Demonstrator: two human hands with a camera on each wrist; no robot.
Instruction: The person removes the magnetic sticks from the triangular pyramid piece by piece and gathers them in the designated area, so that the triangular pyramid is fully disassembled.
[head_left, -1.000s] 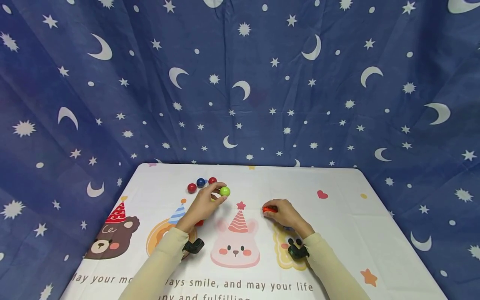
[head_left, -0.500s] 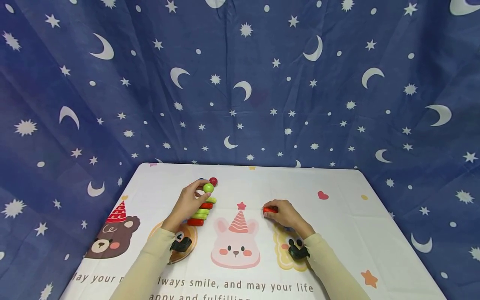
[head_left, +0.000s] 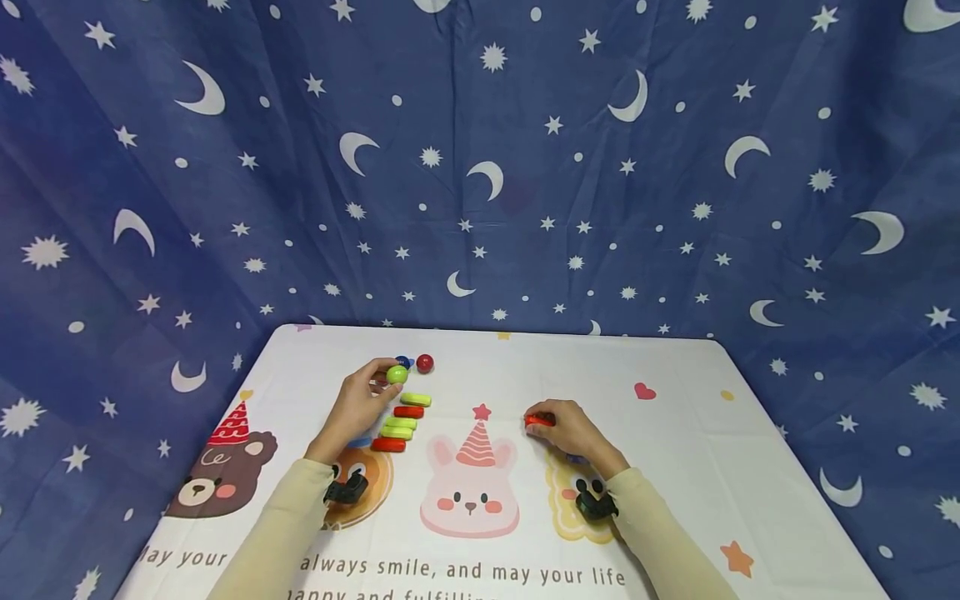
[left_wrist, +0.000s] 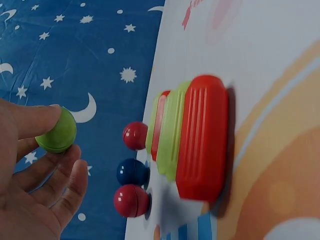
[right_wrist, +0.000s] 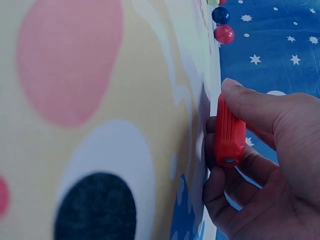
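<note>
My left hand pinches a light green ball between thumb and fingers, above the left part of the table. My right hand grips a red ribbed bar close to the tabletop, right of the printed rabbit. Just right of my left hand lies a row of several bars, alternating in part between red and green. Behind the green ball are a blue ball and a red ball. A second red ball shows in the left wrist view; my left hand mostly covers it in the head view.
A white tablecloth printed with animals, hearts, stars and lettering covers the table. Beyond its far edge hangs a dark blue curtain with moons and stars. Each wrist carries a small black camera mount.
My left hand has moved left with the green ball, uncovering the row of bars. My right hand stays in place, holding the red bar.
</note>
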